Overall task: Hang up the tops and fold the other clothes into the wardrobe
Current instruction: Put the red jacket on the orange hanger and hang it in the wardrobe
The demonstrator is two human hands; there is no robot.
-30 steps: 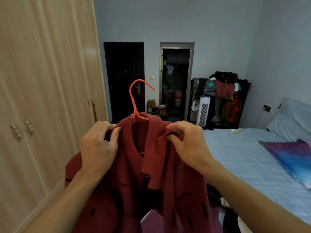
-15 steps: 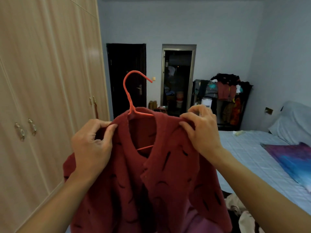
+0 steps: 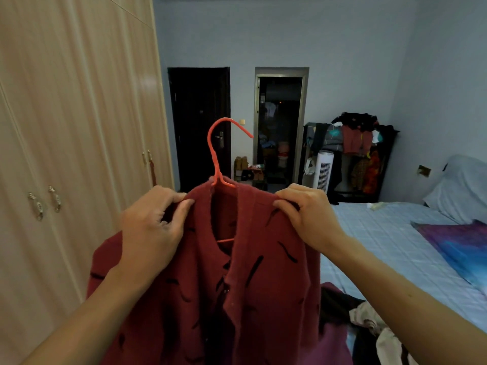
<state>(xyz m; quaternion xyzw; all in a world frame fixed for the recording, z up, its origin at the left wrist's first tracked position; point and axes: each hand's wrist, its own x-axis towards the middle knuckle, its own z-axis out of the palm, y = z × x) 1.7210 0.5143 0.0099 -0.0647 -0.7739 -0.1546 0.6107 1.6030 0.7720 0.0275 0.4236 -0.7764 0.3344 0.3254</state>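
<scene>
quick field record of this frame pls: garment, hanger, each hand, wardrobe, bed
garment: dark red knit cardigan with black dashes, draped over the hanger
hanger: orange-red plastic hanger, hook upright, on no rail
left hand: pinches one cardigan shoulder
right hand: pinches the other shoulder
wardrobe: light wooden wardrobe, visible doors shut
bed: bed with pale blue checked sheet, loose clothes heaped at its near corner

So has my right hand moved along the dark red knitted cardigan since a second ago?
Yes: the right hand shifted slightly rightward, from lower left of the white tower fan to just beneath its base.
</scene>
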